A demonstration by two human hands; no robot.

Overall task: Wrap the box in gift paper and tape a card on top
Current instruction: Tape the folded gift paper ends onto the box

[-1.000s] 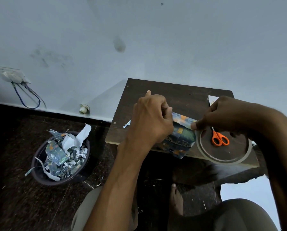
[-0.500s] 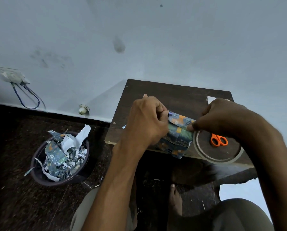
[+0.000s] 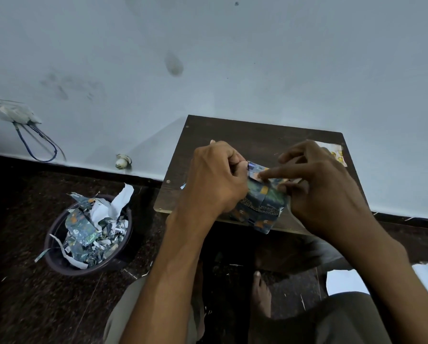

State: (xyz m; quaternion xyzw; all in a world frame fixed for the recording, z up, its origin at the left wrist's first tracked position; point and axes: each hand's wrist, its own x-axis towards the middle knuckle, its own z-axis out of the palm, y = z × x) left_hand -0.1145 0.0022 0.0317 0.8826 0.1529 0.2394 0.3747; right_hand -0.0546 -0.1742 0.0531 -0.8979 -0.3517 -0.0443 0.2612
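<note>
Left of the box (image 3: 260, 202), well apart on the dark floor, stands a round bin (image 3: 59, 259) heaped with torn patterned scraps (image 3: 88, 232) and a strip of white paper, presumably offcuts from the wrapping; just left of the box, the left hand (image 3: 215, 180) curls round its left end and grips it, likely to steady it and keep the folded gift paper (image 3: 270, 194) tight; the box itself, already covered in that blue and orange paper, sits at the near edge of the small dark table (image 3: 257, 137), partly overhanging it; just right of the box, the right hand (image 3: 319, 192) holds its right side, forefinger stretched across the top and pressing a flap or seam flat, perhaps tape, though I cannot tell; beyond the box to the right, near the table's far corner, lies a pale card (image 3: 337, 155), not yet taped on.
</note>
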